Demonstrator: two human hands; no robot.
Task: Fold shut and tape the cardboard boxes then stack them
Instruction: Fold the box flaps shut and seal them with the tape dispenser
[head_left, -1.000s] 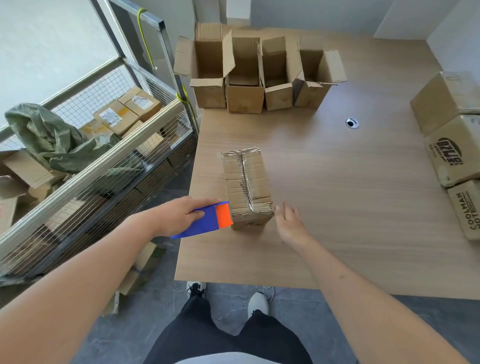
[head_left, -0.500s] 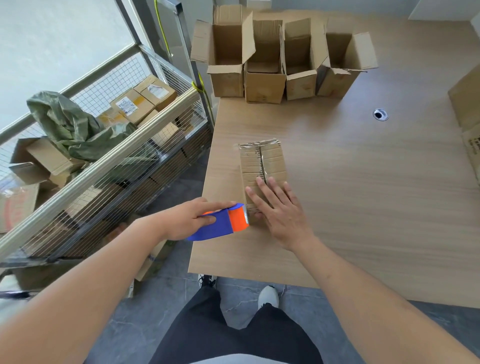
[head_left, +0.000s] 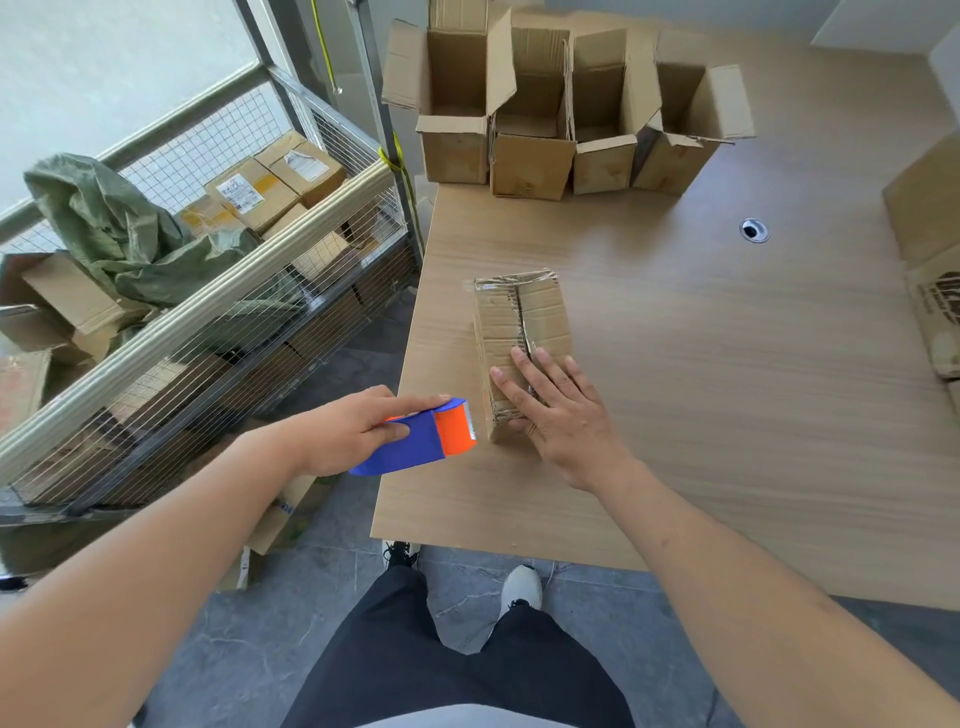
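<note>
— What carries the scene?

— A wooden counter (head_left: 701, 389); four open boxes (head_left: 561, 119) line its far edge.

— And the closed box (head_left: 519, 332)?

— Near the left edge, seam taped lengthwise. It looks light and stiff, though the worn flaps could buckle; best gripped by its long side walls.

— The hands?

— The right hand (head_left: 558, 410) lies flat on the near end, fingers (head_left: 519, 384) straight and spread, pressing the tape. The left hand (head_left: 353, 431) curls around a blue-and-orange tape dispenser (head_left: 421, 439), just beside the box.
</note>
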